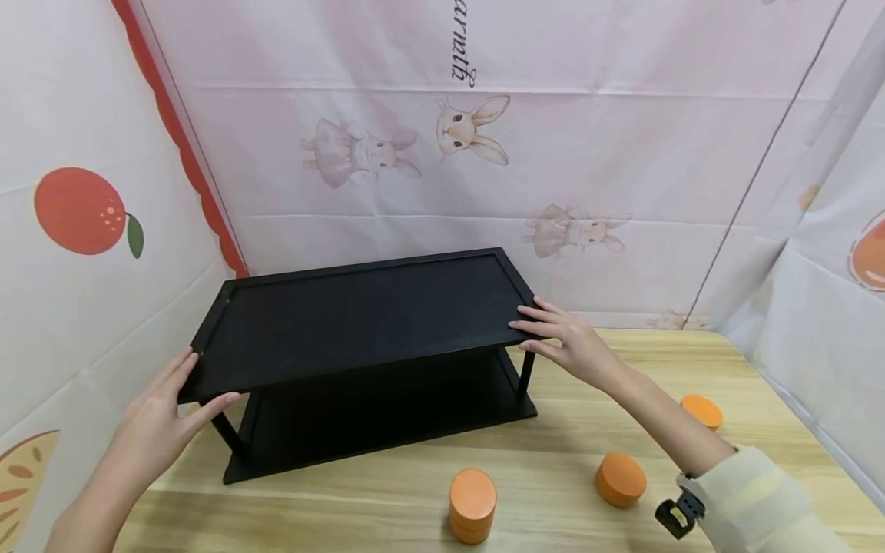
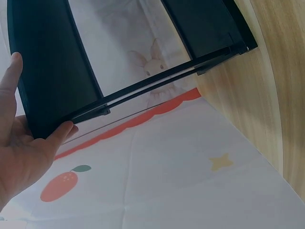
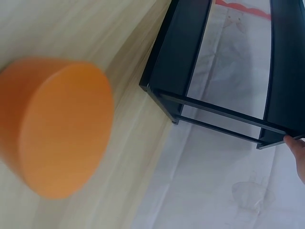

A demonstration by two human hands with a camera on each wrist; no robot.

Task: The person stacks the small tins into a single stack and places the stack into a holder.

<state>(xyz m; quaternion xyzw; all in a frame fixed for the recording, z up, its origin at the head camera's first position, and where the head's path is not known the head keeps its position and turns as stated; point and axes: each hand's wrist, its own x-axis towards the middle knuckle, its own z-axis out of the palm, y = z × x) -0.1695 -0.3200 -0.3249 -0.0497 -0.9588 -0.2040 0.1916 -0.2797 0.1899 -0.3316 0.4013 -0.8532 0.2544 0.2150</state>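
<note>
A black two-tier shelf stands on the wooden table, its upper board joined to the lower one by thin posts. At its left end my left hand grips the upper board, fingers over the top edge and thumb at the front edge. The left wrist view shows that hand with the board's corner between thumb and fingers. My right hand holds the right end, fingers spread on the top and thumb low at the front corner. In the right wrist view only part of that hand shows, at the upper board's edge.
Orange round pieces sit on the table: a cylinder in front of the shelf, another to its right, and one partly behind the right forearm. Printed cloths hang behind and at both sides.
</note>
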